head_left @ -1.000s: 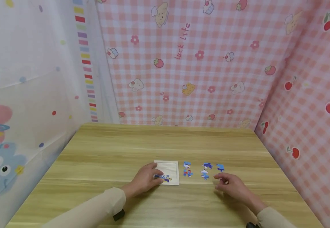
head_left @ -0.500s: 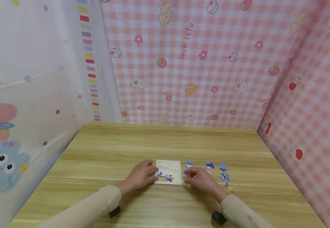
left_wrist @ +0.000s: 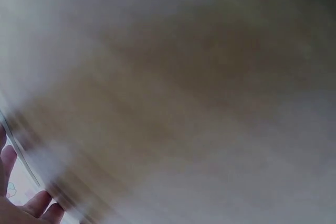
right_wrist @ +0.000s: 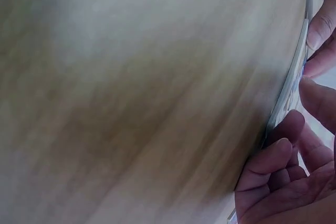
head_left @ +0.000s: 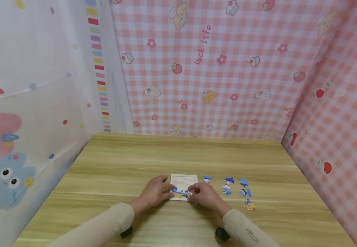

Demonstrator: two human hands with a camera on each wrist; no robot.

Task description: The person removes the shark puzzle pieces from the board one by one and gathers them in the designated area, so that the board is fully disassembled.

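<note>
A square white puzzle tray lies on the table, with blue and yellow jigsaw pieces along its near side. My left hand rests at the tray's left edge, thumb and fingertips touching it. At the lower right corner of the tray, my right hand pinches a small puzzle piece, mostly hidden by the fingers. In the right wrist view, the curled fingers of the right hand are beside the tray's edge. The left wrist view shows only fingertips of the left hand.
Several loose puzzle pieces lie right of the tray, among them a blue and white piece, a dark blue piece and a blue and yellow piece. The wooden table meets a checked curtain behind.
The right hand has moved left from beside the loose pieces, past the spot of a red and blue piece, to the tray's lower right corner. The left hand stays at the tray's left edge.
</note>
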